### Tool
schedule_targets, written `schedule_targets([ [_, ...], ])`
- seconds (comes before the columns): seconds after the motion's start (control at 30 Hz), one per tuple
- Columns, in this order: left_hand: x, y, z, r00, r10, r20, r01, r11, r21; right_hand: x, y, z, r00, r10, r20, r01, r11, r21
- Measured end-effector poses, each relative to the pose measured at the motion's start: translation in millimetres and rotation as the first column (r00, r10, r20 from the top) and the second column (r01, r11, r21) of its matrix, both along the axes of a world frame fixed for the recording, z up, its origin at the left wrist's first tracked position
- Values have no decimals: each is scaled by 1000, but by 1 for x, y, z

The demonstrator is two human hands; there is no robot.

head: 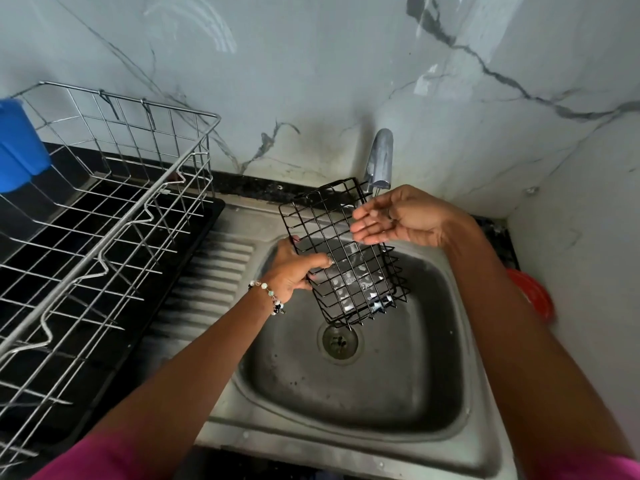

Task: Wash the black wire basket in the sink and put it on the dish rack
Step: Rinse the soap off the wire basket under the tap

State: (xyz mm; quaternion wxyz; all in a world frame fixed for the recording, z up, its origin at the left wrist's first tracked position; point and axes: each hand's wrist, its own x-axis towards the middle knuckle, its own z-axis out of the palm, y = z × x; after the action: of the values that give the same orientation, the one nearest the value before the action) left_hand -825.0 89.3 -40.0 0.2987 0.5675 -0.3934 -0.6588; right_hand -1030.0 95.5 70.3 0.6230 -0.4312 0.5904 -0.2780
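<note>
The black wire basket (341,252) hangs tilted over the steel sink (349,379), its upper end near the tap (380,161). My left hand (294,270) grips the basket's left side, thumb over the wires. My right hand (398,216) is held palm up with relaxed fingers just under the tap, above the basket's right edge, holding nothing. Whether it touches the basket I cannot tell. The steel wire dish rack (104,216) stands on the counter at the left.
A blue plastic container (19,147) hangs on the rack's far left corner. A ribbed drainboard (214,271) lies between rack and sink bowl. A red item (531,296) sits against the right wall. Marble walls close in behind and at right.
</note>
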Motion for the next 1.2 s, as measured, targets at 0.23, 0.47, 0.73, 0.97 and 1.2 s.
schedule_targets([
  [0.23,4,2,-6,991,126,-53,-127,992,-24,-8,-2,-14,959,-260,110,263,965,-15],
  [0.47,11,-1,-9,970,194,-148,-200,980,-22,-4,2,-27,980,-188,-71,180,978,-110],
  [0.73,24,-2,-17,959,143,-247,-149,989,-5,-15,19,-68,946,-34,-322,-29,982,-189],
  [0.97,31,6,-32,896,67,-438,-72,997,4,-22,31,-80,970,-31,-243,-27,972,-234],
  [1.2,36,1,-28,859,-26,-511,42,999,19,-35,41,-72,996,-68,-65,59,988,-140],
])
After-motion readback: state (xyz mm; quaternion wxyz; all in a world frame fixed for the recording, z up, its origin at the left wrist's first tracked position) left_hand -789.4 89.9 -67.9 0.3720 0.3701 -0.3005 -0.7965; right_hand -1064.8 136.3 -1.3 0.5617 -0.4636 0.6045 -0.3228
